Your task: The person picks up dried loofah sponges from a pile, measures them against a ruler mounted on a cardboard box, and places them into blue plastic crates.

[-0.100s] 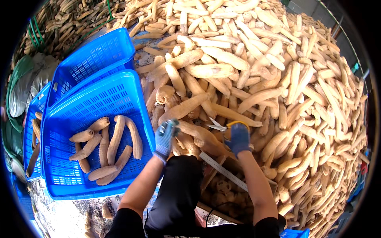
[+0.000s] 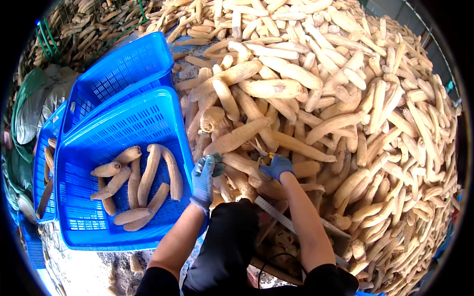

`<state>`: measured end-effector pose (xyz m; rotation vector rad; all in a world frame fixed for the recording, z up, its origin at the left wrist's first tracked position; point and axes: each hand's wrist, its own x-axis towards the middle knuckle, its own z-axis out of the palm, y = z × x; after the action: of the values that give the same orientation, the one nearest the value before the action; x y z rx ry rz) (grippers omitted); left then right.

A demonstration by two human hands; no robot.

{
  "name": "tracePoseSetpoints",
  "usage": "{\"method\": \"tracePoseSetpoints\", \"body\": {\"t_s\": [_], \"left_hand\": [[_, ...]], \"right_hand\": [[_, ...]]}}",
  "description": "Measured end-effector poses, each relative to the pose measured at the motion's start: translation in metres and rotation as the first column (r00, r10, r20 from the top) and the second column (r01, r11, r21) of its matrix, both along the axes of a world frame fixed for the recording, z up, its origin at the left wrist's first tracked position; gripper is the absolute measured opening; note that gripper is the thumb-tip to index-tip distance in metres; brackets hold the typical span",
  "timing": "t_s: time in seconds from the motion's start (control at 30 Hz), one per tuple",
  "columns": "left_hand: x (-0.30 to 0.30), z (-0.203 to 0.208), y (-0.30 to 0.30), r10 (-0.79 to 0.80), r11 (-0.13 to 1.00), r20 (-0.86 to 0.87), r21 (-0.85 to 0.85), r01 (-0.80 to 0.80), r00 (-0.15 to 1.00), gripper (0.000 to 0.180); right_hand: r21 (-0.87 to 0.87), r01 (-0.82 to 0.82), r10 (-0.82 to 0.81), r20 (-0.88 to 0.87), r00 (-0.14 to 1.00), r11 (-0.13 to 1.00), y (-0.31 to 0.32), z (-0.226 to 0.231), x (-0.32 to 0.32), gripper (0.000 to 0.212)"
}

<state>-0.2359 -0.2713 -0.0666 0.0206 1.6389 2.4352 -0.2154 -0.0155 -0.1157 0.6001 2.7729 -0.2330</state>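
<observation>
My left hand [image 2: 202,178], in a blue-grey glove, is closed at the left end of a long tan dried loofah [image 2: 239,162] just over my knee. Part of its grip is hidden by the hand itself. In my gloved right hand [image 2: 277,166] is a pair of scissors [image 2: 257,146] with yellow handles, closed in my fingers. The blades point up and left, blurred against the loofahs behind. The scissors are close to the loofah's right part; whether they touch it I cannot tell.
A blue plastic basket [image 2: 185,148] at left holds several loofahs. Another blue basket [image 2: 163,42] stands behind it. A large heap of loofahs [image 2: 365,128] spreads ahead and right. Below my right forearm lie a white ruler-like strip [image 2: 274,213] and a box with cut pieces [image 2: 286,241].
My right hand with the scissors has moved left, nearer my left hand. The left hand stays at the loofah's end. The whole view has shifted slightly.
</observation>
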Motion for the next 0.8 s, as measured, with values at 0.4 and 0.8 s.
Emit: {"method": "tracePoseSetpoints", "body": {"t_s": [0.4, 0.8], "left_hand": [[-0.019, -0.001, 0.013, 0.175, 0.982, -0.198, -0.043, -0.186, 0.964, 0.033], [-0.001, 0.033, 0.027, -0.444, 0.887, -0.393, -0.321, 0.332, 0.805, 0.064]], "right_hand": [[-0.556, 0.148, -0.284, -0.166, 0.944, 0.818, 0.040, -0.061, -0.010, 0.055], [-0.532, 0.007, -0.264, -0.409, 0.873, 0.847, 0.028, 0.113, 0.197, 0.039]]}}
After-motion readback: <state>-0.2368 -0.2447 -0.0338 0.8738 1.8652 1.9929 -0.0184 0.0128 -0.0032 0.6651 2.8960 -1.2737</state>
